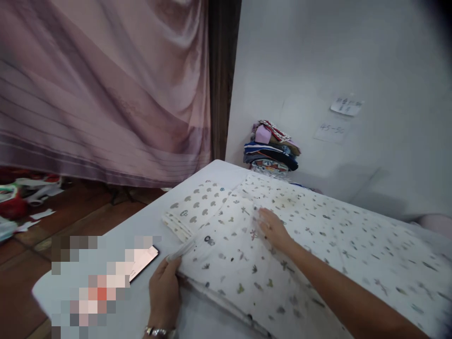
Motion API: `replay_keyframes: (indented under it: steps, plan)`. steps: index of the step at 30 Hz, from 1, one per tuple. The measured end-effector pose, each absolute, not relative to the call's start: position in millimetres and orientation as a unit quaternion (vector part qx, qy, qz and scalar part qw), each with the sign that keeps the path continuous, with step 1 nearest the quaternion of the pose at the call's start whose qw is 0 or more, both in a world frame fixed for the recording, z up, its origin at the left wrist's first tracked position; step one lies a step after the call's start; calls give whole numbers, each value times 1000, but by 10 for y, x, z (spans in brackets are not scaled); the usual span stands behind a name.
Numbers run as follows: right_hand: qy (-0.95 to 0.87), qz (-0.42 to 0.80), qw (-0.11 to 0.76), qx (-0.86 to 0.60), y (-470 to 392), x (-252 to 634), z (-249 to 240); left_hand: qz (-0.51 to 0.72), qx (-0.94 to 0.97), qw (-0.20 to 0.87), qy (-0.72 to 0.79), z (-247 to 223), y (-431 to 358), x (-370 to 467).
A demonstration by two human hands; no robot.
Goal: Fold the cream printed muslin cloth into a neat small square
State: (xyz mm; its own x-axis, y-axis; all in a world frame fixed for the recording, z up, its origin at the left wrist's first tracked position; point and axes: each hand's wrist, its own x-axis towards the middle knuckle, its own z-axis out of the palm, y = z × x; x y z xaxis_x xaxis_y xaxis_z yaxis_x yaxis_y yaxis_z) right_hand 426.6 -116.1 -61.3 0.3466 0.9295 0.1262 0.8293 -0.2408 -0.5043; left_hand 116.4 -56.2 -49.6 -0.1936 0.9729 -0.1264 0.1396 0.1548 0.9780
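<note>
One printed cloth (229, 256) is being pinched by one left hand (165, 285) and touched, grip unclear, by one right hand (273, 229) farther right.

Location type: indoor room, either a small textile workshop or a home room used for cloth work; the view does not settle which. Workshop indicators: a white table (148, 226) spread with printed fabric (318, 221); a stack of folded textiles (271, 153) near a plain wall (300, 56); two paper notices (346, 107) on that wall, the lower marked 45-50. Domestic indicator: a draped pink curtain (141, 94). Flooring: reddish-brown tiles (77, 226), with pale scraps (42, 214) lying on them
</note>
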Motion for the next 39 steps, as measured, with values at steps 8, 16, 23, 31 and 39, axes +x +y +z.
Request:
replay_keyframes:
  steps: [8,16,23,31,39]
  plan:
    - [-606,119,97,-780,-1855,3656,-506,463,458,448,612,-577,-500,1191]
    - [-644,118,140,-743,-2509,3340,-555,506,504,346,608,-662,-439,1266]
    - [-639,105,135,-750,-3286,3468,-612,476,550,284,624,-698,-469,1331]
    - [-614,-39,274,-740,-4104,3655,-677,356,615,263,652,-591,-464,1348]
    - [-640,-4,249,-727,-4035,3495,-610,321,737,123,581,-391,-704,1278]
